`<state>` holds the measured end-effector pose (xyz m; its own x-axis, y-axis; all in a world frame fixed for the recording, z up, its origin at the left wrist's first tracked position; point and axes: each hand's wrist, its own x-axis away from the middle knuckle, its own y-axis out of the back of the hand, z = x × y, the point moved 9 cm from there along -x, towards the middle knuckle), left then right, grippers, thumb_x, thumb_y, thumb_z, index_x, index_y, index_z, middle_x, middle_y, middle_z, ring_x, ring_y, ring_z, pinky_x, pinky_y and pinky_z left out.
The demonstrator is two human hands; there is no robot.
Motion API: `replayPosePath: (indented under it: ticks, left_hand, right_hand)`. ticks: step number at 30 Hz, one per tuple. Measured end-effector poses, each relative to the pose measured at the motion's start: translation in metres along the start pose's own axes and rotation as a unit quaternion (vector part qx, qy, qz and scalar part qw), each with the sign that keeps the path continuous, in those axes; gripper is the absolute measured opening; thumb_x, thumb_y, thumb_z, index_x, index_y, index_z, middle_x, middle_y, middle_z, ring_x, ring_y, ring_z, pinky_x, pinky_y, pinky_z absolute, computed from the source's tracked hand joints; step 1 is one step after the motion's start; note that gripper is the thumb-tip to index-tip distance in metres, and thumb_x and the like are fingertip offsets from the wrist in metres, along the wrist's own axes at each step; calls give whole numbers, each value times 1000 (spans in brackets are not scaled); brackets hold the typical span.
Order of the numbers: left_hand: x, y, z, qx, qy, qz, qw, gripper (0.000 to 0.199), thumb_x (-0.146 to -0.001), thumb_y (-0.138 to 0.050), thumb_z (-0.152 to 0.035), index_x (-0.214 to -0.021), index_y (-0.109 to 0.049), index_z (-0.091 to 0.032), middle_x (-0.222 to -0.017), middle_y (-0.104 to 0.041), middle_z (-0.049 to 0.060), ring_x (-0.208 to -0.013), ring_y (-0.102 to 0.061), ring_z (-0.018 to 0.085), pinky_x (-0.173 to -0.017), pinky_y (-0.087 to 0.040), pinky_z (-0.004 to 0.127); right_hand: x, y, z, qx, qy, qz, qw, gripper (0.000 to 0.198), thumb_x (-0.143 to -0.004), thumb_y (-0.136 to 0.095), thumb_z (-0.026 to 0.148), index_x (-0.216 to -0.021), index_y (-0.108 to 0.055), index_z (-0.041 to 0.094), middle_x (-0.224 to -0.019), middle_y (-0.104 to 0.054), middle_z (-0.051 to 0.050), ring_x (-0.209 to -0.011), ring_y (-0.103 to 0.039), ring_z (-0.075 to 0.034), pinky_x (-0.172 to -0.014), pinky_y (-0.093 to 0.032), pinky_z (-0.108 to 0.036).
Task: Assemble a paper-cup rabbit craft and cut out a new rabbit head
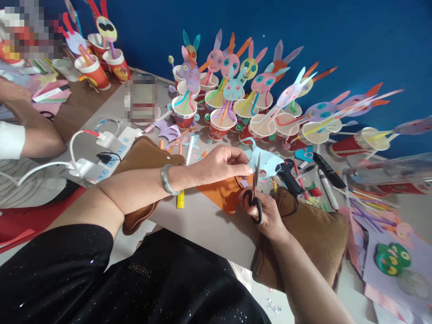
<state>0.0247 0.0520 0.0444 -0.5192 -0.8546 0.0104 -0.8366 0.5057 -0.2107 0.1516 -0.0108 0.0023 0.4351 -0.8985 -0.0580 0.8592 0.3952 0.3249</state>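
My left hand (pixel 224 165) pinches the left edge of a light blue sheet of paper (pixel 270 163), held up over the table. The paper has cut-out curves and a ragged outline. My right hand (pixel 266 215) grips a pair of scissors (pixel 257 189) by its black handles. The blades point upward and lie against the paper just right of my left fingertips. An orange sheet (pixel 221 193) lies on the table below my hands. Behind the paper, a black glue gun (pixel 290 175) rests on the table, partly hidden.
Paper cups (pixel 222 123) with paper animal faces on straws crowd the back along the blue wall. Brown cushions (pixel 303 229) lie under both arms. A power strip (pixel 114 150) with white chargers sits left, near another person's arm (pixel 30 117). Markers (pixel 327 168) and purple paper (pixel 388 243) are right.
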Motion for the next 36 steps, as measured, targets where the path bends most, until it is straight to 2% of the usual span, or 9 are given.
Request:
replayPosePath:
  ticks: [14, 21, 36]
  left_hand:
    - [-1, 2, 0, -4, 0, 4, 1000, 22, -75, -80, -28, -75, -63, -14, -71, -68, 0, -70, -64, 8, -70, -53, 23]
    - [-1, 4, 1, -3, 0, -2, 1000, 26, -74, -82, -31, -73, -62, -15, -70, -69, -1, -68, -64, 7, -69, -53, 22]
    - [-2, 5, 0, 9, 3, -3, 1000, 20, -78, -80, -24, -75, -64, -14, -71, -70, 1, -70, -67, 8, -72, -56, 24]
  right_hand:
    - [0, 1, -3, 8, -1, -6, 1000, 68, -78, -60, 88, -62, -51, 22, -71, -57, -6, -74, -51, -20, -62, -41, -33]
    - [0, 1, -1, 12, -9, -8, 1000, 69, -77, -60, 89, -61, -51, 22, -70, -57, -6, -74, -50, -20, -62, -41, -34]
    - [0, 2, -3, 13, -7, -7, 1000, 68, -78, -59, 88, -63, -52, 22, -69, -56, -5, -70, -49, -19, -61, -40, -34]
